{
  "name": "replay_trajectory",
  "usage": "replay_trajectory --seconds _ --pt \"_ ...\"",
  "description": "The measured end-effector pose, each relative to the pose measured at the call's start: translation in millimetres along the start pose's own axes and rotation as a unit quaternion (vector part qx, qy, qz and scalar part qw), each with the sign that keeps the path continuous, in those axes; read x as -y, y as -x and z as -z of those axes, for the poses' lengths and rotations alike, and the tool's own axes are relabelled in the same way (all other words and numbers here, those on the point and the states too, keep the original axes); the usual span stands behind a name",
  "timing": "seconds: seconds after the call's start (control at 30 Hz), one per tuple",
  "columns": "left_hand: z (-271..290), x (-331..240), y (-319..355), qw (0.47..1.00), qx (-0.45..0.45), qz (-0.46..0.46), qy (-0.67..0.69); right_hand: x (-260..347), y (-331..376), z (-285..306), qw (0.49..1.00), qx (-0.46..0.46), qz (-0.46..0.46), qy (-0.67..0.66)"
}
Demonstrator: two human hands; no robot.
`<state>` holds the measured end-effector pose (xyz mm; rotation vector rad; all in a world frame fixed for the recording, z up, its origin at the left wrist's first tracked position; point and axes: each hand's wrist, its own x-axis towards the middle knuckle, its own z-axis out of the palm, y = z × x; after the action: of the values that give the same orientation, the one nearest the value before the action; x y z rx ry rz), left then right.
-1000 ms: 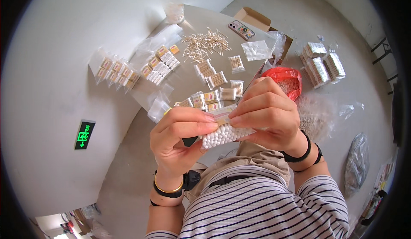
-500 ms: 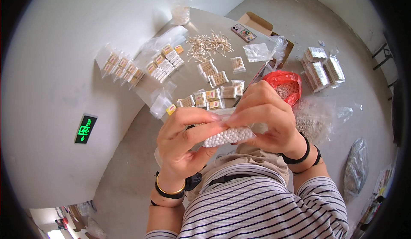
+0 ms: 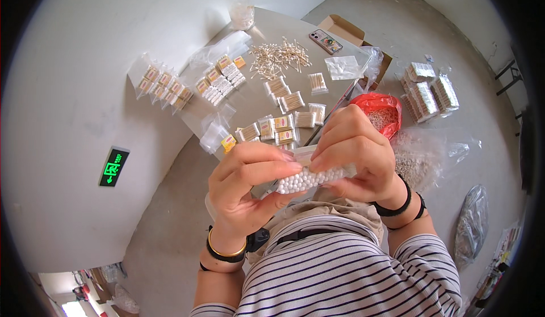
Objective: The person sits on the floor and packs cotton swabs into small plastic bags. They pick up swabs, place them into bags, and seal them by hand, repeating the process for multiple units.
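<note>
Between my two hands is a small clear bag of cotton swabs (image 3: pixel 304 181), its white tips packed close and facing up toward me. My left hand (image 3: pixel 244 178) grips the bag's left end, thumb below and fingers above. At the other end my right hand (image 3: pixel 357 152) pinches the plastic near the upper edge. Just beyond my hands, several bundled packs of cotton swabs (image 3: pixel 283 124) lie on the table (image 3: pixel 255 101), some with yellow labels. Farther back is a pile of loose cotton swabs (image 3: pixel 279 57).
Rows of labelled packs (image 3: pixel 221 81) and filled bags (image 3: pixel 164 84) are at left. A phone (image 3: pixel 326 42) lies near the cardboard box (image 3: pixel 343 30). Right of the table are a red bag of swabs (image 3: pixel 383 115), a large clear bag (image 3: pixel 420 158) and stacked packs (image 3: pixel 426 93) on the floor.
The bag has shifted slightly right in my hands, and more of its right end with white tips shows. Both hands keep their grip. The view has moved a little.
</note>
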<state>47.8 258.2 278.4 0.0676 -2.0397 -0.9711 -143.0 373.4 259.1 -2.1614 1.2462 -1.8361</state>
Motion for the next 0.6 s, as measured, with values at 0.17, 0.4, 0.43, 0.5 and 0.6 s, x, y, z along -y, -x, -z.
replay_trajectory --seconds 0.17,0.4,0.43,0.5,0.6 --pt "1.5 7.5 1.3 1.0 -0.006 -0.021 0.015 0.1 -0.9 -3.9 1.0 -0.011 -0.01 0.011" --pt "2.2 6.6 0.9 0.999 -0.001 -0.012 0.042 1.8 -2.3 -2.0 0.999 -0.024 0.005 0.042" --pt "2.7 6.1 1.1 0.999 0.001 -0.011 0.043 2.1 -1.6 -2.7 0.999 -0.028 0.009 0.037" --pt "3.2 5.1 1.7 0.999 0.004 -0.007 0.045 2.0 -0.9 -2.2 0.999 -0.026 0.015 0.028" --pt "2.4 3.6 1.6 0.999 0.007 -0.009 0.031 1.2 -1.6 0.9 1.0 -0.014 0.02 0.018"
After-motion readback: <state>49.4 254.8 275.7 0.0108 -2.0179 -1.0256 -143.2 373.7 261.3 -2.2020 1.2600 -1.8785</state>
